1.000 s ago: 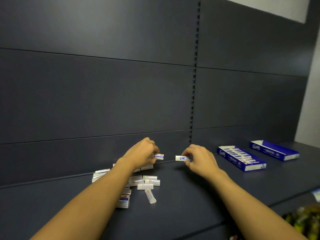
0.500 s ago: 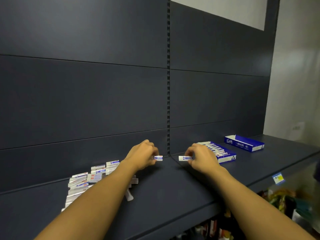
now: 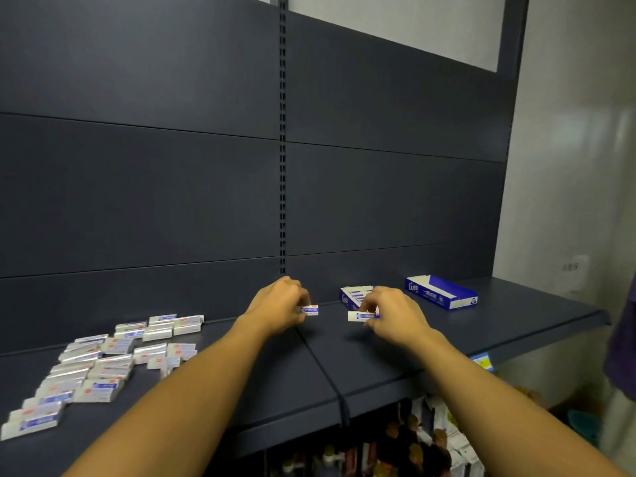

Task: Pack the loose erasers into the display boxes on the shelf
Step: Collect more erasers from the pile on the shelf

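My left hand [image 3: 278,306] pinches a small white and blue eraser [image 3: 310,310] above the dark shelf [image 3: 344,366]. My right hand [image 3: 392,316] pinches a second eraser [image 3: 359,316] just in front of a blue display box [image 3: 352,295], which holds a row of erasers and is partly hidden by that hand. A second blue display box [image 3: 444,297] stands farther right, near the back panel; its inside is hidden from here. Several loose erasers [image 3: 103,366] lie scattered on the shelf at the left.
The dark back panel [image 3: 206,201] rises straight behind the shelf. The shelf's right end [image 3: 599,318] stops near a pale wall. Below the front edge hang a blue price tag [image 3: 483,361] and packed goods [image 3: 413,442] on a lower level.
The view has swung to the right, so the eraser pile now sits far left. Both hands, each with its eraser, have come closer to the nearer blue box.
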{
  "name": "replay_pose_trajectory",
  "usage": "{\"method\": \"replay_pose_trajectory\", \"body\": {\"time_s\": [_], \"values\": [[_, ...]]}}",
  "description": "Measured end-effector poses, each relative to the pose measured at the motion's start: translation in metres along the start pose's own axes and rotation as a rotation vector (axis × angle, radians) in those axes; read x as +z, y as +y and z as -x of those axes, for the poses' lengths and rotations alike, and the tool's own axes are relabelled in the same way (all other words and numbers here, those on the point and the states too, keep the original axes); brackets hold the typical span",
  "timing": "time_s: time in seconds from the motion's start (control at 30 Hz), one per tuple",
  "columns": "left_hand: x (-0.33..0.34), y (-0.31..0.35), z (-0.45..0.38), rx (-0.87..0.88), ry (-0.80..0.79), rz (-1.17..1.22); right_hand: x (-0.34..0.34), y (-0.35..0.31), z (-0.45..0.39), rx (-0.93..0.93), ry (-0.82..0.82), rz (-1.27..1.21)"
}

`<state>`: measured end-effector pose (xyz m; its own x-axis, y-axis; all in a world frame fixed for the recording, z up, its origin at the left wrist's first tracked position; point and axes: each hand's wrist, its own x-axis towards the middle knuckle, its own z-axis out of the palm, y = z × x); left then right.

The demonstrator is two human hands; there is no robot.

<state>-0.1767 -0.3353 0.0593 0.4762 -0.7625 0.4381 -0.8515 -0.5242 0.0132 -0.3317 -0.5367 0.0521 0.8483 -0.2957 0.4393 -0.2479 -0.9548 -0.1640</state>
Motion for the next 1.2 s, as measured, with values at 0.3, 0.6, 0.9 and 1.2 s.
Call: {"method": "replay_pose_trajectory", "body": {"time_s": [0.3,0.6,0.9,1.2], "values": [[0.012,0.058,-0.024,-0.037,0.021,-0.023,-0.028,0.059,-0.001,0.011,0.048,-0.021],[0.033,0.081,-0.074,-0.015,0.052,-0.030,-0.029,0.104,-0.019,0.062,0.033,-0.020],[0.067,0.080,-0.125,-0.122,0.054,0.091,0.001,0.142,-0.077,0.067,0.033,-0.131],[0.118,0.082,-0.153,-0.131,0.112,0.017,0.066,0.172,-0.106,0.041,-0.012,-0.340]]}}
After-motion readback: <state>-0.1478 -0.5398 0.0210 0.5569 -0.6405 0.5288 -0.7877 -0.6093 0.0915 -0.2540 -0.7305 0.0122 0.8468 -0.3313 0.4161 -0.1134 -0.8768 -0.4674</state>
